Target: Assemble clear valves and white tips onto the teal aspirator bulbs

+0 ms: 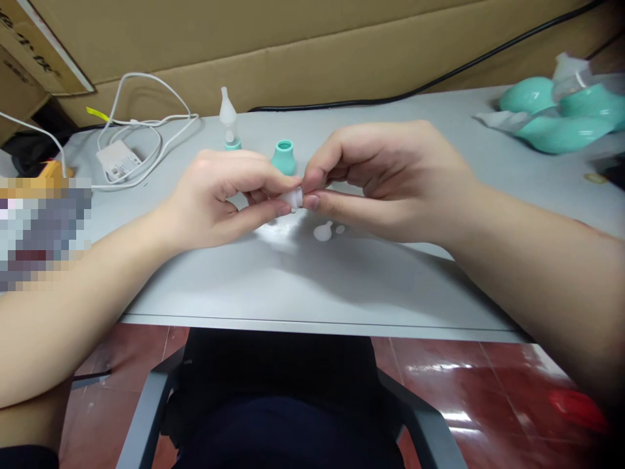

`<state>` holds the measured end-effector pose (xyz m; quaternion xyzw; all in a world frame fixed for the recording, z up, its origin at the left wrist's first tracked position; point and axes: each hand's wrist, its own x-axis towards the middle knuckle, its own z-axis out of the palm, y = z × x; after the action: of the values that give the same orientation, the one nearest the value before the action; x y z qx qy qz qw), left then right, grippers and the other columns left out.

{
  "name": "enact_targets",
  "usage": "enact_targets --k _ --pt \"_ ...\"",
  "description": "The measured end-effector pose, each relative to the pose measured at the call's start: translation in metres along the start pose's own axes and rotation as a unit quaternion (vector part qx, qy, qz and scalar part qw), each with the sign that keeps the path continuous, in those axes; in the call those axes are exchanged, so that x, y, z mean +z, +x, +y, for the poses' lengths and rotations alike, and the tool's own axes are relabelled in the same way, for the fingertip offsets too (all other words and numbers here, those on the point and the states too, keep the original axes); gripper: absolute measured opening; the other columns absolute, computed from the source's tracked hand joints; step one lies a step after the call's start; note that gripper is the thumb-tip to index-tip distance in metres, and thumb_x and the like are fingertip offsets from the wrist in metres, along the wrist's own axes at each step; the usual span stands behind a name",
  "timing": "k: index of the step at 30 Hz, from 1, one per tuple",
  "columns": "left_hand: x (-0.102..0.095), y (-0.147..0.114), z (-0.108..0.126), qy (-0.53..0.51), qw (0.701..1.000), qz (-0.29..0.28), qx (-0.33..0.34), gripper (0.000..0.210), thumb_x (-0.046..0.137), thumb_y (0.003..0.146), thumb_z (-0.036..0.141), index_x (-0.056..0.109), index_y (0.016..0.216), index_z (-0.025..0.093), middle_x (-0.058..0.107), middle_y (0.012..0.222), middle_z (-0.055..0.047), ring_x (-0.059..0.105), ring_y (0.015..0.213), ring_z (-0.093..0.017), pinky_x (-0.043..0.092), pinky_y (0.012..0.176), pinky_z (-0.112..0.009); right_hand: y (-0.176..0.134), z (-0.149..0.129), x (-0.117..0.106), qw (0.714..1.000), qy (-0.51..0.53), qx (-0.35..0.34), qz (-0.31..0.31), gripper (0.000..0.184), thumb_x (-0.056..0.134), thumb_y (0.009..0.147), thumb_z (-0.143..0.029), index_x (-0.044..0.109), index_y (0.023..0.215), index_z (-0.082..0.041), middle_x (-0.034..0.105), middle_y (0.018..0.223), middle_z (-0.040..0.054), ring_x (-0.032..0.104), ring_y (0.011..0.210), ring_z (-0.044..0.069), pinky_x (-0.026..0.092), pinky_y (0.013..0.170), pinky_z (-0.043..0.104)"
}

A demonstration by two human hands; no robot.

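Between both hands, above the grey table, is a small white plastic cap-like piece [293, 198]. My left hand [229, 195] pinches its left side between thumb and fingers. From the other side, the thumb and fingertips of my right hand [375, 182] close on its right end. Just behind the fingers stands a teal rubber bulb [284, 158] with an open neck. Further left, a clear nozzle with a white tip [227, 117] stands upright on a teal base. Below the right hand lie a small white flap with a stub [323, 231] and a tiny white disc [340, 229].
Several wrapped teal bulbs [532, 98] lie at the right back of the table [342, 293]. A white cable [166, 140] coils at the left around a white labelled box [118, 161]. A black cable [336, 104] runs along the cardboard wall [273, 39]. Chair armrests flank the front edge.
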<state>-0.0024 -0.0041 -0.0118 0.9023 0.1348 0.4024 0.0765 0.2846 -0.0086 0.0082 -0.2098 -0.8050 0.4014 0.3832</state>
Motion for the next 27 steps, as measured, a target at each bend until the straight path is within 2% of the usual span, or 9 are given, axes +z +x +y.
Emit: enact_targets --k 3,5,9,14,15,18,23,25,27 --pt "0.004 -0.002 -0.009 -0.029 0.994 0.084 0.061 0.011 0.087 0.126 0.038 0.092 0.124 0.029 0.089 0.092 0.001 0.076 0.071 -0.013 0.064 0.064 -0.033 -0.001 0.001 0.001 1.0 -0.006 0.003 0.015 0.035 0.114 0.1 -0.044 0.083 0.098 -0.027 0.085 0.093 0.0031 0.082 0.088 0.024 0.074 0.079 0.038" --pt "0.005 -0.003 -0.015 -0.032 0.998 0.037 0.026 0.008 0.086 0.126 0.036 0.092 0.129 0.032 0.093 0.1 0.0 0.081 0.078 -0.015 0.07 0.073 -0.034 -0.001 0.001 0.001 1.0 -0.005 0.0 0.02 0.035 0.116 0.098 -0.044 0.085 0.097 -0.028 0.084 0.092 0.0025 0.083 0.088 0.025 0.076 0.081 0.039" --pt "0.002 -0.003 -0.017 -0.061 0.997 0.022 0.033 0.01 0.089 0.123 0.038 0.091 0.133 0.036 0.094 0.103 -0.001 0.083 0.079 -0.017 0.069 0.072 -0.037 -0.001 0.0 0.001 1.0 -0.011 0.002 0.022 0.034 0.115 0.097 -0.044 0.086 0.097 -0.028 0.085 0.092 0.0028 0.084 0.089 0.026 0.077 0.085 0.041" --pt "-0.007 0.002 -0.001 -0.017 0.999 0.004 0.03 0.006 0.085 0.129 0.031 0.091 0.126 0.031 0.092 0.102 0.001 0.08 0.082 -0.014 0.069 0.075 -0.034 -0.002 0.0 0.001 1.0 -0.009 -0.002 0.016 0.031 0.114 0.099 -0.042 0.086 0.099 -0.028 0.086 0.094 0.0032 0.084 0.089 0.025 0.076 0.085 0.043" --pt "-0.01 0.004 0.004 0.014 1.0 -0.025 -0.008 0.008 0.083 0.131 0.027 0.089 0.126 0.029 0.093 0.105 0.001 0.081 0.086 -0.014 0.07 0.081 -0.035 -0.002 0.0 0.001 1.0 -0.008 -0.003 0.015 0.029 0.113 0.1 -0.041 0.086 0.099 -0.028 0.086 0.095 0.0034 0.084 0.089 0.025 0.076 0.085 0.043" --pt "-0.017 0.008 0.016 0.048 0.996 -0.073 -0.035 0.009 0.08 0.132 0.025 0.088 0.129 0.026 0.094 0.108 -0.003 0.082 0.092 -0.015 0.07 0.089 -0.036 -0.001 0.0 0.001 1.0 -0.009 -0.002 0.017 0.028 0.109 0.103 -0.038 0.084 0.098 -0.028 0.086 0.096 0.004 0.084 0.093 0.025 0.074 0.084 0.042" --pt "-0.02 0.007 0.018 0.071 0.994 -0.076 -0.03 0.013 0.079 0.132 0.029 0.091 0.13 0.029 0.093 0.106 -0.006 0.081 0.093 -0.02 0.069 0.087 -0.039 -0.001 -0.001 0.002 0.999 -0.023 -0.032 0.004 0.018 0.098 0.107 -0.026 0.082 0.098 -0.027 0.087 0.097 0.002 0.084 0.093 0.022 0.07 0.085 0.039" --pt "-0.017 0.005 0.013 0.08 0.993 -0.077 -0.033 0.015 0.077 0.133 0.033 0.092 0.131 0.032 0.092 0.104 -0.006 0.081 0.092 -0.021 0.07 0.086 -0.041 -0.001 -0.002 0.002 0.999 -0.021 -0.028 0.007 0.018 0.098 0.107 -0.027 0.082 0.098 -0.027 0.087 0.097 0.0017 0.084 0.092 0.022 0.07 0.085 0.04" --pt "-0.014 0.003 0.01 0.072 0.996 -0.045 -0.005 0.017 0.075 0.134 0.037 0.091 0.131 0.032 0.089 0.099 -0.004 0.079 0.086 -0.021 0.069 0.081 -0.041 -0.001 -0.001 0.002 1.0 -0.02 -0.018 0.009 0.022 0.102 0.106 -0.032 0.082 0.097 -0.028 0.086 0.096 0.0021 0.084 0.091 0.023 0.07 0.084 0.04"
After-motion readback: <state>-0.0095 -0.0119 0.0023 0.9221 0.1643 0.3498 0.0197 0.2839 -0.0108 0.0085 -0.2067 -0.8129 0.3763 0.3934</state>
